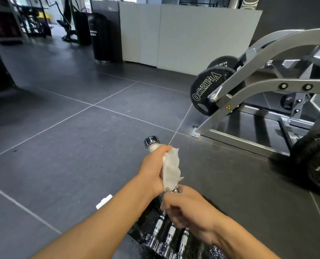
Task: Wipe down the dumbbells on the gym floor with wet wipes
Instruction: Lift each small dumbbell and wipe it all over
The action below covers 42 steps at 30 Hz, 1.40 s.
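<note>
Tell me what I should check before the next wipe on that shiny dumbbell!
1. Dumbbell held up off the floor in both hands: ok.
2. Wet wipe held in the left hand, against the handle: ok.
3. Right hand holds the near end so the dumbbell is steady: ok.
4. Far chrome end covered by the wipe: not ok, it sticks out bare past the hand.
5. Wipe wet enough for another pass: cannot tell.
6. Other dumbbells on the floor below already wiped: cannot tell.
</note>
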Motion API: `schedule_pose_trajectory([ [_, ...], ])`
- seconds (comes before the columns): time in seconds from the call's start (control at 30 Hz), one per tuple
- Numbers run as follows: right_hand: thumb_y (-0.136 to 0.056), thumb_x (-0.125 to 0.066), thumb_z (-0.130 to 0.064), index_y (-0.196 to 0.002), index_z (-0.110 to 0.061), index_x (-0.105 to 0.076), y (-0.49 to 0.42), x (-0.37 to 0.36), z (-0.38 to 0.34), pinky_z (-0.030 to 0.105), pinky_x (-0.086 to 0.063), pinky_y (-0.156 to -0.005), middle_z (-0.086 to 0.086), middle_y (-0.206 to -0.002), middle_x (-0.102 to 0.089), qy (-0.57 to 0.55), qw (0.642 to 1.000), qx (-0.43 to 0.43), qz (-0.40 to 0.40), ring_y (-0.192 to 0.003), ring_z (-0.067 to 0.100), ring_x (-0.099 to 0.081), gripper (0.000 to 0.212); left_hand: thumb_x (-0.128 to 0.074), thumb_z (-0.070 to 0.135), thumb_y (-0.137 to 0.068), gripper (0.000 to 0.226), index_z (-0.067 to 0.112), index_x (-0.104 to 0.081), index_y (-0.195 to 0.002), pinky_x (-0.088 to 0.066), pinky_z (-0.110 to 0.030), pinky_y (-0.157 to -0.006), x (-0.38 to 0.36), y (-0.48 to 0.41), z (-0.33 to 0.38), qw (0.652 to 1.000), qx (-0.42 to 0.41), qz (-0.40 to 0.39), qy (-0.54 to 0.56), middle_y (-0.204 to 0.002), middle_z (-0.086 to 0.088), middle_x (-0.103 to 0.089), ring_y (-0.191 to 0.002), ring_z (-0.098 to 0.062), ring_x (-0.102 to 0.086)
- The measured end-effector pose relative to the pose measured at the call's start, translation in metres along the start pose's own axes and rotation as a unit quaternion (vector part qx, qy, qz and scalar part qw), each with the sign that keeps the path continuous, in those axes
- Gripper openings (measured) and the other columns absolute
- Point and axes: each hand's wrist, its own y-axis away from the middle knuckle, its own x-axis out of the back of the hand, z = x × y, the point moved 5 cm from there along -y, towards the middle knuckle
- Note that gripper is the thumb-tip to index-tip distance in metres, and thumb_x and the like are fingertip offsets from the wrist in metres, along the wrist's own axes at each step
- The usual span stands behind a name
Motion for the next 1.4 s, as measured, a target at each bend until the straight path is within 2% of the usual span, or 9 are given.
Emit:
schedule_pose_trajectory([
  [0.17, -0.075, -0.058, -0.011, -0.064, -0.020, -0.038, 0.000, 0.003, 0.000, 0.025, -0.013, -0.045, -0.001, -0.057, -0.027, -0.083, 0.987, -0.034, -0.131, -0.046, 0.010, -0.019, 0.025, -0.064, 0.030, -0.091, 0.033, 0.017, -0.053, -0.063, -0.039, -0.018, -0.040, -0.010, 0.009, 0.006, 0.998, 0.006, -0.055, 0.002, -0.053, -0.002, -0.046, -0.038, -0.015, -0.045],
  [0.37, -0.077, -0.061, -0.042, -0.108, -0.032, -0.032, 0.008, 0.016, -0.014, 0.034, -0.039, -0.051, -0.004, -0.075, -0.065, 0.429, 0.870, 0.088, 0.227, -0.060, 0.015, -0.058, 0.044, -0.073, 0.025, -0.085, 0.020, 0.015, -0.057, -0.079, -0.045, -0.023, -0.045, -0.004, -0.001, 0.008, 0.999, -0.046, 0.010, 0.013, -0.056, -0.003, -0.051, -0.043, -0.017, -0.052],
  [0.53, -0.073, -0.064, -0.013, -0.081, -0.018, -0.046, 0.004, 0.013, -0.005, 0.025, -0.023, -0.043, -0.002, -0.058, -0.040, 0.074, 0.996, 0.029, 0.027, -0.044, 0.013, -0.031, 0.021, -0.065, 0.022, -0.088, 0.020, 0.016, -0.054, -0.073, -0.041, -0.020, -0.043, -0.009, 0.002, 0.011, 0.999, -0.035, -0.025, 0.012, -0.056, -0.001, -0.049, -0.042, -0.015, -0.048],
  [0.7, -0.072, -0.055, -0.009, -0.090, -0.016, -0.054, 0.012, 0.003, -0.001, 0.015, -0.017, -0.040, 0.000, -0.055, -0.020, -0.172, 0.973, -0.026, -0.151, -0.039, 0.009, -0.014, 0.020, -0.060, 0.031, -0.090, 0.031, 0.014, -0.051, -0.066, -0.035, -0.017, -0.037, -0.023, 0.016, 0.015, 0.995, -0.021, -0.094, -0.012, -0.053, -0.003, -0.044, -0.037, -0.015, -0.043],
  [0.8, -0.074, -0.062, -0.023, -0.092, -0.017, -0.050, 0.013, 0.021, -0.009, 0.026, -0.030, -0.046, -0.005, -0.061, -0.045, 0.172, 0.983, 0.037, 0.052, -0.046, 0.012, -0.036, 0.022, -0.064, 0.029, -0.089, 0.028, 0.014, -0.054, -0.067, -0.039, -0.020, -0.042, -0.022, 0.018, 0.017, 0.997, -0.031, -0.069, -0.011, -0.055, -0.003, -0.047, -0.042, -0.016, -0.047],
  [0.93, -0.081, -0.056, -0.048, -0.101, -0.028, -0.040, 0.027, 0.022, -0.023, 0.037, -0.040, -0.059, -0.007, -0.080, -0.058, 0.520, 0.812, 0.079, 0.253, -0.068, 0.020, -0.054, 0.033, -0.072, 0.032, -0.083, 0.023, 0.014, -0.059, -0.082, -0.043, -0.022, -0.048, -0.018, 0.013, 0.010, 0.999, -0.036, -0.001, 0.000, -0.060, -0.002, -0.049, -0.049, -0.017, -0.051],
  [1.1, -0.069, -0.063, -0.012, -0.076, -0.018, -0.053, 0.026, 0.020, -0.017, 0.023, -0.023, -0.044, 0.001, -0.057, -0.037, 0.082, 0.994, 0.065, 0.036, -0.042, 0.015, -0.029, 0.013, -0.075, 0.034, -0.085, 0.023, 0.015, -0.062, -0.084, -0.045, -0.023, -0.045, -0.027, 0.021, 0.013, 0.998, -0.054, -0.031, -0.009, -0.060, -0.003, -0.056, -0.046, -0.016, -0.054],
  [1.23, -0.058, -0.057, -0.008, -0.077, -0.015, -0.055, 0.028, 0.026, -0.018, 0.013, -0.009, -0.045, 0.000, -0.059, -0.013, -0.139, 0.987, 0.043, -0.064, -0.046, 0.006, -0.009, 0.020, -0.067, 0.038, -0.093, 0.026, 0.014, -0.061, -0.085, -0.046, -0.023, -0.042, -0.039, 0.032, 0.016, 0.994, -0.053, -0.089, 0.019, -0.061, -0.007, -0.055, -0.045, -0.019, -0.055],
  [1.4, -0.054, -0.053, -0.005, -0.072, -0.001, -0.047, 0.036, 0.037, -0.030, 0.019, -0.013, -0.045, 0.000, -0.055, -0.021, -0.044, 0.991, 0.122, 0.024, -0.049, 0.014, -0.011, 0.019, -0.060, 0.036, -0.101, 0.032, 0.004, -0.067, -0.103, -0.057, -0.029, -0.051, -0.041, 0.042, 0.020, 0.992, -0.092, -0.086, -0.002, -0.070, -0.014, -0.068, -0.056, -0.024, -0.067],
])
